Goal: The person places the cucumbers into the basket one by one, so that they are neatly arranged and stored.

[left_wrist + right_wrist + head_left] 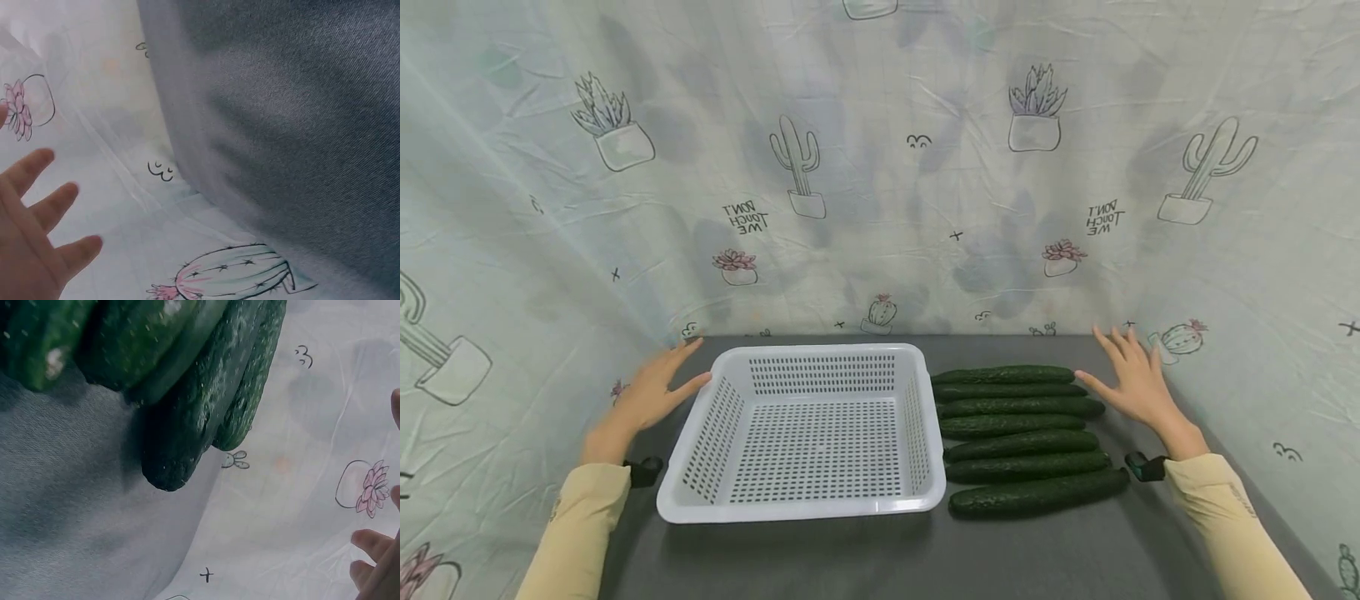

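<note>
A white plastic basket (820, 508) with slotted walls and floor stands on the dark grey table, with nothing inside it. Just right of it, several long green cucumbers (1037, 492) lie side by side in a stack of rows, their left ends close to the basket's wall. My left hand (658, 387) hovers left of the basket, fingers spread, holding nothing. Beyond the cucumbers' right ends, my right hand (1131, 383) is raised with spread fingers and holds nothing. The right wrist view shows the cucumber ends (175, 444) near that hand's fingers (375, 544).
A dark grey cloth (820, 558) covers the table. Pale curtains (880, 183) printed with cacti and potted plants hang behind and on both sides, close to the hands. Each wrist wears a dark strap (1150, 467).
</note>
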{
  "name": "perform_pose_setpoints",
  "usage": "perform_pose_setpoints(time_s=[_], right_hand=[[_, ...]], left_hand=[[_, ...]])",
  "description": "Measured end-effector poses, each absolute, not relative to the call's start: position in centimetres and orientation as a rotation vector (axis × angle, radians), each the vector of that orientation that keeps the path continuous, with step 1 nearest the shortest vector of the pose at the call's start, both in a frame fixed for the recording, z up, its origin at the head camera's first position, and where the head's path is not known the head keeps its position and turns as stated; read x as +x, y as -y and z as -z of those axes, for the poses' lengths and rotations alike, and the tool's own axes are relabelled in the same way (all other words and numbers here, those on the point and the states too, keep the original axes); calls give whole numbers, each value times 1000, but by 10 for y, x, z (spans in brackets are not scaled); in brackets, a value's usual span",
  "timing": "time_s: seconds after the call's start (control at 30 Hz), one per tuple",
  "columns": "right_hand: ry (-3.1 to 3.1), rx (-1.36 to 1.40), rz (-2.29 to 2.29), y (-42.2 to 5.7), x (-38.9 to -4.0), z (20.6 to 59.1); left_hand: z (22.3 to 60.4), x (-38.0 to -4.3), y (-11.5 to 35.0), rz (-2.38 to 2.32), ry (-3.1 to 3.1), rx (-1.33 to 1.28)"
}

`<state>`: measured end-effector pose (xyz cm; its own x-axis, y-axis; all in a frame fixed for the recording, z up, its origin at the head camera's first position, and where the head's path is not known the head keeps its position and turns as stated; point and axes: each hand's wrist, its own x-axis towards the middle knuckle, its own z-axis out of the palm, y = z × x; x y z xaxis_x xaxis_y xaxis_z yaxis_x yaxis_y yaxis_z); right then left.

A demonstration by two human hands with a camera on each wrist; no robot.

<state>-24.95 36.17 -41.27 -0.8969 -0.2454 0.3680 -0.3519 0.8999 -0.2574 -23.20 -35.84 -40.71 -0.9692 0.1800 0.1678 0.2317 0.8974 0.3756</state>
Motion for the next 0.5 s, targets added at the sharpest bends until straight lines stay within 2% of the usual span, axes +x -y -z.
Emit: perform_pose_setpoints(time_s=[0.5], right_hand=[[2775, 513, -617, -350, -212, 424]], left_hand=[[418, -206, 348, 1016, 3052, -196]])
